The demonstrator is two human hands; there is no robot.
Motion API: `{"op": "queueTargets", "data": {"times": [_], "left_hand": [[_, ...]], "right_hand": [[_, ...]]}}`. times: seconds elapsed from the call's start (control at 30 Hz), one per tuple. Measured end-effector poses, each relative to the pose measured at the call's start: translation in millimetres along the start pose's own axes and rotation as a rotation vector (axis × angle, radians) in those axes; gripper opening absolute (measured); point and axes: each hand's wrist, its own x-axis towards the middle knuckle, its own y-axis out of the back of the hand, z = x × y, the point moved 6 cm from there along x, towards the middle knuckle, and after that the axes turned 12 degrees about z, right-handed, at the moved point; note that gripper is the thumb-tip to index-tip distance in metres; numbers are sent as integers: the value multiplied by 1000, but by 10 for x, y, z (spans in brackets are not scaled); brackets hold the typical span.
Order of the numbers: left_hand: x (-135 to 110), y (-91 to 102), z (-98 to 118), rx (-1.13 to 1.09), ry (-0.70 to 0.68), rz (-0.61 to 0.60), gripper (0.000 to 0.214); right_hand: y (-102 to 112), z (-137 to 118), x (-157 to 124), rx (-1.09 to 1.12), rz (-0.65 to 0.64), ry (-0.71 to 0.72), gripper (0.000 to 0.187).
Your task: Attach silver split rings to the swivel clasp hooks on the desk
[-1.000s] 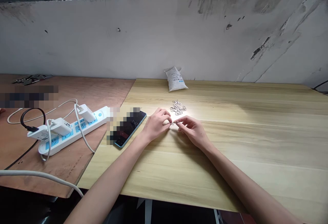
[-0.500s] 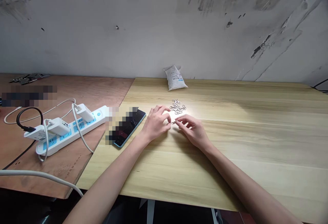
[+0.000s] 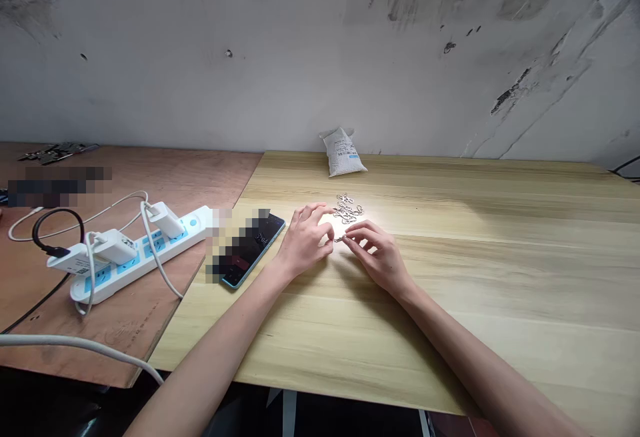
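Observation:
My left hand [image 3: 306,240] and my right hand [image 3: 377,257] meet over the light wooden table. Between their fingertips is a small silvery metal clasp [image 3: 339,239], too tiny for its details to show. Thumb and forefinger of my right hand pinch one end. The curled thumb and forefinger of my left hand close on the other end, the exact contact being hard to see. Just beyond the fingers lies a loose pile of similar metal clasps [image 3: 347,210], with several rings and hooks tangled together.
A filled clear bag with a printed label [image 3: 345,153] stands near the wall. Left of my left hand lies a phone [image 3: 255,250]. Farther left, a white power strip [image 3: 145,253] with chargers and cables rests on a reddish board [image 3: 200,170].
Both hands stay almost in place, still at the small clasp. The clasp looks slightly turned between the fingertips. The pile, bag and phone have not moved.

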Motion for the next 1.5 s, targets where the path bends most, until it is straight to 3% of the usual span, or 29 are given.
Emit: {"op": "queueTargets", "data": {"times": [0.33,0.57,0.7,0.87,1.0,1.23,1.33,1.5], "left_hand": [[6,22,12,-13,-72,51,8],[12,57,37,-42,-130,83,9],[32,99,-1,-111,-63,90,6],[35,99,-53,-168,61,68,5],[14,48,-26,-160,39,24,17],[-3,-14,-26,-161,47,-7,13],[-17,-27,-112,-155,80,-79,13],[-56,-53,-151,-176,18,-204,16]], "right_hand": [[18,18,-20,-54,56,55,12],[22,122,9,-27,56,-107,24],[30,210,22,-52,35,-164,26],[44,37,8,-256,43,110,20],[-31,-84,-33,-439,11,276,19],[-134,-81,-66,-469,-43,331,17],[-106,-20,-46,-450,-93,307,16],[-31,34,-21,-466,-225,273,14]]}}
